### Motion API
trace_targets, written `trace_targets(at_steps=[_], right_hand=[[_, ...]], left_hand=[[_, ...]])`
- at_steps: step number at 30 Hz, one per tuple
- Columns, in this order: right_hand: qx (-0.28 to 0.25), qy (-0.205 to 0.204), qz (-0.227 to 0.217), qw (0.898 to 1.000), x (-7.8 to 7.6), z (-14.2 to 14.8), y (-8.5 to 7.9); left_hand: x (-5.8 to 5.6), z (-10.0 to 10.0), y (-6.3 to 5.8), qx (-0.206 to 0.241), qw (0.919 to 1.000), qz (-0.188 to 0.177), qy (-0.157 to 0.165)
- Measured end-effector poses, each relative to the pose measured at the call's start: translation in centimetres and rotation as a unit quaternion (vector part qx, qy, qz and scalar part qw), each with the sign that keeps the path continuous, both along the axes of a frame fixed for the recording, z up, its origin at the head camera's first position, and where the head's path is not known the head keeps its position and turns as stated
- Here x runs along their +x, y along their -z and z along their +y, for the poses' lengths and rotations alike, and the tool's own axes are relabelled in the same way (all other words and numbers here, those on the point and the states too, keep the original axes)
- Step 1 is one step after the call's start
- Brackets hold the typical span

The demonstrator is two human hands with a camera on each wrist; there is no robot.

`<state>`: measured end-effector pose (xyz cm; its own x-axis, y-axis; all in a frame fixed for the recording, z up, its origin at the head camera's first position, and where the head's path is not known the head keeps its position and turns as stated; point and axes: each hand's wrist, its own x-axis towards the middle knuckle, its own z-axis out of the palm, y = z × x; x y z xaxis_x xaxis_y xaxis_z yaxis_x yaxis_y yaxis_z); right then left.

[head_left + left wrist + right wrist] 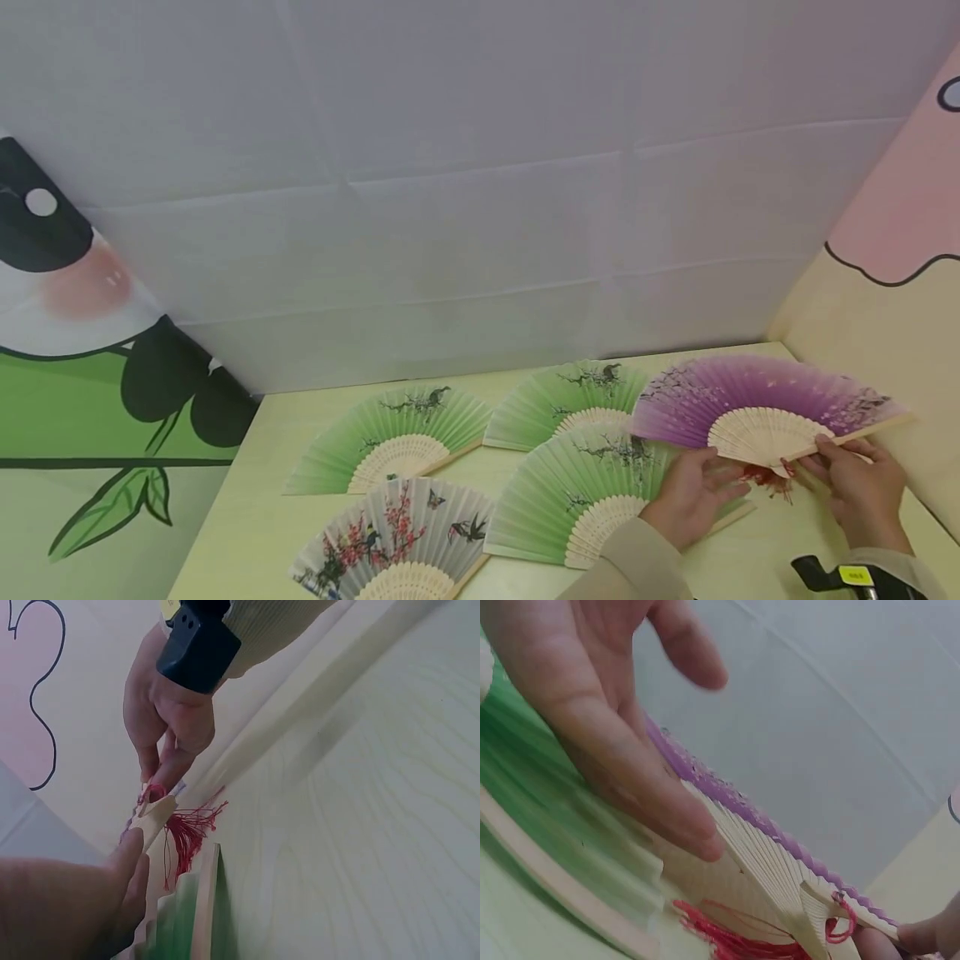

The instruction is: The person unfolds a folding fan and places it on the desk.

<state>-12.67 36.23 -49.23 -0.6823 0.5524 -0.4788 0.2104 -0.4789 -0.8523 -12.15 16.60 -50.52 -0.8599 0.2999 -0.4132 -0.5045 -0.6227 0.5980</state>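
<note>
A spread purple folding fan (757,387) with pale blossoms and light wooden ribs is at the table's right end. My right hand (870,487) pinches its right-hand outer stick between thumb and fingers. My left hand (690,496) is at the fan's left lower side, fingers fairly straight and thumb apart, as the right wrist view shows. A red tassel (187,840) hangs from the fan's pivot between the hands. Just left of the purple fan, a spread green fan (540,500) lies partly hidden behind my left hand and sleeve.
Two more green fans (405,425) (562,400) lie spread farther back on the pale wooden table (247,467). A white fan (405,533) with red blossoms and birds lies at the front left. A white cloth wall (480,233) stands behind, with printed panels at both sides.
</note>
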Motion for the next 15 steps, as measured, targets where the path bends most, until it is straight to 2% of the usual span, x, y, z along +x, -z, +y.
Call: trace_targets(at_steps=[5, 11, 15], right_hand=[[0.027, -0.03, -0.026, 0.999, -0.5, 0.9, 1.3], [0.066, -0.056, -0.053, 0.995, -1.2, 1.4, 2.6], [0.128, -0.097, -0.075, 0.984, -1.2, 1.3, 3.0]], left_hand=[[0.0, 0.0, -0.2, 0.008, 0.9996, -0.024, 0.012], [-0.1, -0.4, -0.5, 0.012, 0.9994, -0.032, 0.012], [0.0, -1.1, -0.4, 0.019, 0.9993, -0.031, 0.008]])
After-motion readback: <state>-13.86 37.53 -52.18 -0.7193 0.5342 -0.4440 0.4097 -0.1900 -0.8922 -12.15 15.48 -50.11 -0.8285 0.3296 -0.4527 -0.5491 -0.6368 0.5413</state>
